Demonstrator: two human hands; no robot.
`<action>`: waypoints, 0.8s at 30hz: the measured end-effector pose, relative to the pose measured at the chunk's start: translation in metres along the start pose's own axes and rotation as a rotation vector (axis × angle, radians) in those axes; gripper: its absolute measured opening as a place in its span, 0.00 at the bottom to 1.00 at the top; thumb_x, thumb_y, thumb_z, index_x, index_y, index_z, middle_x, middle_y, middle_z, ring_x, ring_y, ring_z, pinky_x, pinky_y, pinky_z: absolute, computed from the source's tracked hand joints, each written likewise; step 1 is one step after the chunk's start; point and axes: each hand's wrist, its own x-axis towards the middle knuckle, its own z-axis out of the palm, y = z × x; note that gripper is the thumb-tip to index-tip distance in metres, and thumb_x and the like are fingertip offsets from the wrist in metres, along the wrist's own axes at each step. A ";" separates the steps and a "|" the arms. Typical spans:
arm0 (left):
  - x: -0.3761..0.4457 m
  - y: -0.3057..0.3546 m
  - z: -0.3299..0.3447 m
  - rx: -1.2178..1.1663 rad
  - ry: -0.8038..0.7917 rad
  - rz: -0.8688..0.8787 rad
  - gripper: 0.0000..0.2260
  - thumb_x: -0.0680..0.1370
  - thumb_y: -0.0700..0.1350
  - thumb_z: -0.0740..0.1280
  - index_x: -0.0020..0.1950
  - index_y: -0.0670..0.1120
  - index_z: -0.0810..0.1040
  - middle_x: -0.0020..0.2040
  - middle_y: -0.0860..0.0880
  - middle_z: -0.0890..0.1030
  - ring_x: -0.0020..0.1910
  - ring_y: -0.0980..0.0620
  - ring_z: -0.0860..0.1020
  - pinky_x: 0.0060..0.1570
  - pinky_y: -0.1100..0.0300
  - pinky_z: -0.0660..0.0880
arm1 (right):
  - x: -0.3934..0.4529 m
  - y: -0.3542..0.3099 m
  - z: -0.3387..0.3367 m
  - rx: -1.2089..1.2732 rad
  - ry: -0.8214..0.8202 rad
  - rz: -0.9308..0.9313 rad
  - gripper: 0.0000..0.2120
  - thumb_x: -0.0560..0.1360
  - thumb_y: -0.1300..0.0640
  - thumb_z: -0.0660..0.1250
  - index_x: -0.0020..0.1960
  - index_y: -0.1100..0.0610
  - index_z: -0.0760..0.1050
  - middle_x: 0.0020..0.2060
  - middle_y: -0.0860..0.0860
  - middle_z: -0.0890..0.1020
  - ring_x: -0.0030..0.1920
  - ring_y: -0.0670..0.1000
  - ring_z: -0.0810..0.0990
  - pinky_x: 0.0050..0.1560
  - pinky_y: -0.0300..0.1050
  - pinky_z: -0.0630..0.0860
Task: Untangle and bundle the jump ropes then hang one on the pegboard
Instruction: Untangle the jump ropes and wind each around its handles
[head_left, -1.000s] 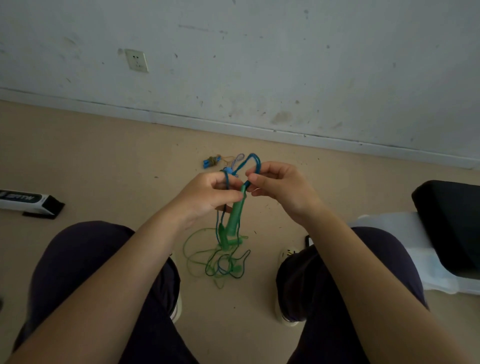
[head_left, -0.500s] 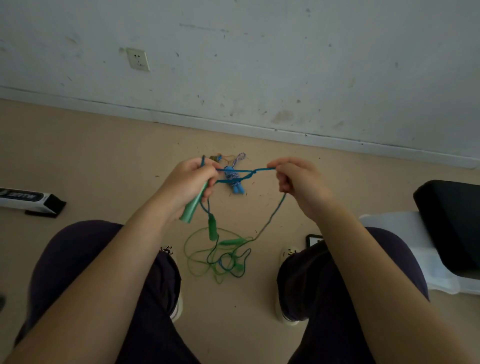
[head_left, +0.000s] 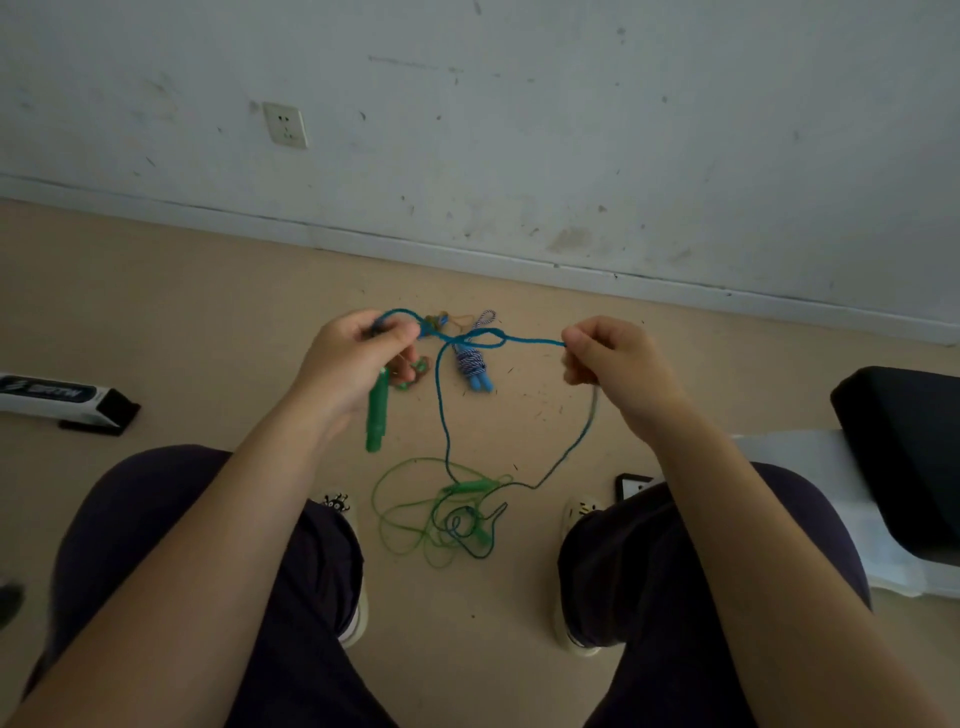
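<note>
Seated, knees apart, both of my shoes on the tan floor (head_left: 156, 291). Between my feet lies a loose tangle of green cord (head_left: 415, 512) with a second green handle (head_left: 470, 487) lying in it; darker blue-green strands run through the same heap.

Left hand (head_left: 353, 364): fingers curled around a green handle (head_left: 376, 410), which points down out of the fist. The same hand pinches the blue-green rope (head_left: 524, 340) at its upper end, where the rope arches over the knuckles.

Right hand (head_left: 613, 364): thumb and fingers pinch the rope; the rest of the fingers are curled in. The rope runs nearly level between my two hands and carries a loose loop or knot (head_left: 480, 338) about midway. From that knot one strand drops straight down to the heap on the floor. From below my right hand another strand hangs and curves back to the same heap.

Farther out on the floor, beyond the stretched rope: a bundled blue-and-white rope (head_left: 472, 361) with blue handles, and just left of it a small cluster of blue and brownish pieces, too small to identify.

Left edge: white and black box (head_left: 62, 397) on the floor. Right edge: black cushion (head_left: 904, 441) on a white surface. Far side: scuffed white wall with a socket (head_left: 284, 124).
</note>
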 end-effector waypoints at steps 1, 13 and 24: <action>0.000 -0.001 0.001 -0.013 -0.073 -0.016 0.06 0.80 0.38 0.67 0.43 0.43 0.79 0.31 0.50 0.80 0.27 0.55 0.77 0.32 0.63 0.76 | -0.002 -0.001 0.002 0.081 -0.076 0.017 0.07 0.81 0.58 0.64 0.46 0.60 0.76 0.35 0.53 0.81 0.32 0.51 0.77 0.39 0.45 0.76; -0.006 -0.010 0.009 -0.059 -0.552 0.087 0.06 0.72 0.39 0.71 0.46 0.49 0.81 0.38 0.51 0.82 0.38 0.54 0.81 0.41 0.64 0.77 | -0.011 0.000 0.023 0.053 -0.399 0.176 0.13 0.77 0.52 0.70 0.57 0.59 0.78 0.43 0.56 0.85 0.31 0.47 0.75 0.36 0.40 0.77; 0.002 -0.024 0.011 0.522 -0.145 -0.116 0.45 0.68 0.63 0.77 0.78 0.51 0.60 0.65 0.57 0.71 0.61 0.54 0.75 0.62 0.52 0.73 | -0.008 0.001 0.021 0.182 -0.333 0.020 0.06 0.77 0.66 0.68 0.54 0.63 0.79 0.37 0.54 0.85 0.36 0.51 0.82 0.41 0.42 0.79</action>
